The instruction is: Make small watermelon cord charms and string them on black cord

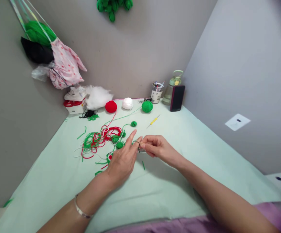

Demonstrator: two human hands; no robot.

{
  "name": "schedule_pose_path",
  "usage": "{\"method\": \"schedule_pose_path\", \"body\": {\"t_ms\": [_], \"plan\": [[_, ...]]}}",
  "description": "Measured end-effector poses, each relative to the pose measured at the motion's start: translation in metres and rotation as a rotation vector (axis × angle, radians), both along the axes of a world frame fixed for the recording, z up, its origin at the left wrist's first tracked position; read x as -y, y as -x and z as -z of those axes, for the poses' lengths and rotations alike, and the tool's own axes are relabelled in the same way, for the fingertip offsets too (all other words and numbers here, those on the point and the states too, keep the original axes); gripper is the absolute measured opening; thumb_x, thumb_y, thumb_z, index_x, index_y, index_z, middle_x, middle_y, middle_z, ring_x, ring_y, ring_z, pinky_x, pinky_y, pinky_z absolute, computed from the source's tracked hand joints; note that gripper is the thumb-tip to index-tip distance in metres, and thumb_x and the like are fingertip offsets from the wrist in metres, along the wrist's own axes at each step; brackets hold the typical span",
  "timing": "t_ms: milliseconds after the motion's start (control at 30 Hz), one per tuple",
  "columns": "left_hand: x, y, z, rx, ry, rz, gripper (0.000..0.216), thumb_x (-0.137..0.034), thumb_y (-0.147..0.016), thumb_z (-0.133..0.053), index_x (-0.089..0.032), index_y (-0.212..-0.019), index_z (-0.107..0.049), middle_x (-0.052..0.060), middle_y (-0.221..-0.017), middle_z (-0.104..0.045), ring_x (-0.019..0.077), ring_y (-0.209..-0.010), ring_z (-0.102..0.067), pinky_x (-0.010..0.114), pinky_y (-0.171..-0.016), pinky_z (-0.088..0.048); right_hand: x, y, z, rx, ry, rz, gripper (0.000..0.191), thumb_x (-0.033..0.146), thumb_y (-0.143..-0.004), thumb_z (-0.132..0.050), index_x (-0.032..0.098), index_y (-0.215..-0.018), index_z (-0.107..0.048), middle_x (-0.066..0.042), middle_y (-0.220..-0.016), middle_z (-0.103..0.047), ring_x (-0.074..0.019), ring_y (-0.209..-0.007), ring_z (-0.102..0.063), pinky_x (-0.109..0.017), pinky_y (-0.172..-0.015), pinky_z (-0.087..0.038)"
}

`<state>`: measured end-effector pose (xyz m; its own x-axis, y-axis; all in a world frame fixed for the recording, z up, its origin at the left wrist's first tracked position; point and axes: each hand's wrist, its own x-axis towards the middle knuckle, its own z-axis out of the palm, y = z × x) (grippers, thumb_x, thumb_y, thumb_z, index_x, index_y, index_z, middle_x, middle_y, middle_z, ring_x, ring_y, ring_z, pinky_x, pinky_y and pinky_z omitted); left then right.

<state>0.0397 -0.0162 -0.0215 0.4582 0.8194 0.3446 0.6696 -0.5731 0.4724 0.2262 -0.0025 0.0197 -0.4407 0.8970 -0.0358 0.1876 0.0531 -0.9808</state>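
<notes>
Above the table, my left hand (123,160) has one finger stretched up and the others bent toward my right hand. A thin dark strand of yarn (138,145) loops around its fingertips. My right hand (160,148) pinches that strand with thumb and fingertips, close against the left fingers. Whether a small tool is also in the pinch is too small to tell. Just left of my left hand lie small green crocheted balls (119,145) and a red and green piece (110,157), partly hidden by the hand.
Tangled red, green and white yarn (94,142) spreads to the left. A red ball (111,106), white ball (127,103) and green ball (147,106) of yarn line the back. A yellow-handled crochet hook (154,121), pen cup (156,95), bottle (169,92) and phone (177,98) stand or lie right.
</notes>
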Motion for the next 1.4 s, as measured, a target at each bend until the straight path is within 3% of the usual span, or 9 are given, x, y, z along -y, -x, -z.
{"method": "schedule_pose_path", "body": {"t_ms": [100,200,333,633,800,1000,1233,1400], "plan": [[-0.002,0.002,-0.004,0.356,0.184,-0.011,0.032,-0.028,-0.099,-0.043,-0.021,-0.124,-0.062,0.016,-0.154,-0.043,0.0178,-0.085,-0.071,0.034,-0.079,-0.058,0.003,0.001,0.002,0.054,-0.129,0.101,0.026,0.038,-0.090,-0.058,0.014,-0.080,-0.062,0.004,-0.054,-0.048,-0.0086,-0.051,-0.039,-0.023,-0.050,-0.029],[-0.005,0.002,-0.009,0.717,0.415,-0.052,0.022,-0.033,-0.093,-0.057,-0.018,-0.104,-0.068,0.014,-0.146,-0.049,0.0102,-0.068,-0.064,0.029,-0.069,-0.057,0.006,0.003,0.007,0.160,-0.279,0.163,0.021,0.033,-0.091,-0.056,0.016,-0.082,-0.064,0.004,-0.054,-0.050,-0.0091,-0.051,-0.040,-0.022,-0.052,-0.032],[-0.008,0.002,-0.017,0.927,0.610,-0.085,0.020,-0.034,-0.081,-0.071,-0.016,-0.089,-0.068,0.012,-0.137,-0.056,0.0066,-0.061,-0.057,0.023,-0.055,-0.049,0.008,0.004,0.012,0.292,-0.431,0.177,0.020,0.031,-0.094,-0.054,0.018,-0.083,-0.064,0.005,-0.055,-0.049,-0.0088,-0.050,-0.038,-0.022,-0.052,-0.031],[-0.010,0.001,-0.020,0.982,0.701,-0.083,0.019,-0.033,-0.078,-0.072,-0.015,-0.078,-0.066,0.013,-0.132,-0.061,0.0112,-0.073,-0.059,0.020,-0.045,-0.034,0.011,0.004,0.014,0.417,-0.612,0.150,0.018,0.028,-0.095,-0.052,0.019,-0.086,-0.065,0.003,-0.058,-0.056,-0.0089,-0.048,-0.039,-0.021,-0.053,-0.032],[-0.008,0.000,-0.023,0.993,0.753,-0.082,0.019,-0.032,-0.078,-0.071,-0.015,-0.076,-0.063,0.012,-0.131,-0.061,0.0064,-0.060,-0.053,0.019,-0.046,-0.035,0.011,0.004,0.015,0.454,-0.643,0.144,0.018,0.027,-0.095,-0.051,0.020,-0.086,-0.064,0.002,-0.060,-0.059,-0.0093,-0.049,-0.041,-0.022,-0.054,-0.033],[-0.010,0.006,-0.024,1.157,0.772,-0.149,0.005,-0.018,-0.076,-0.063,-0.016,-0.074,-0.059,0.007,-0.113,-0.068,0.0074,-0.065,-0.056,0.019,-0.055,-0.041,0.003,0.001,0.017,0.430,-0.487,0.264,0.018,0.028,-0.093,-0.053,0.020,-0.081,-0.063,0.004,-0.055,-0.051,-0.0106,-0.050,-0.042,-0.023,-0.055,-0.035],[-0.016,0.011,-0.022,1.403,0.853,-0.056,0.007,-0.017,-0.078,-0.062,-0.018,-0.077,-0.055,0.004,-0.097,-0.071,0.0159,-0.095,-0.066,0.023,-0.075,-0.051,-0.001,0.000,0.016,0.392,-0.376,0.289,0.018,0.030,-0.091,-0.054,0.020,-0.078,-0.062,0.005,-0.053,-0.047,-0.0101,-0.050,-0.037,-0.023,-0.052,-0.032],[-0.015,0.009,-0.024,1.338,0.798,-0.131,0.014,-0.026,-0.079,-0.068,-0.019,-0.086,-0.058,-0.002,-0.077,-0.064,0.0108,-0.071,-0.059,0.020,-0.063,-0.046,0.002,0.001,0.015,0.333,-0.371,0.264,0.018,0.031,-0.091,-0.054,0.019,-0.080,-0.063,0.004,-0.056,-0.051,-0.0100,-0.051,-0.040,-0.023,-0.052,-0.032]]}}
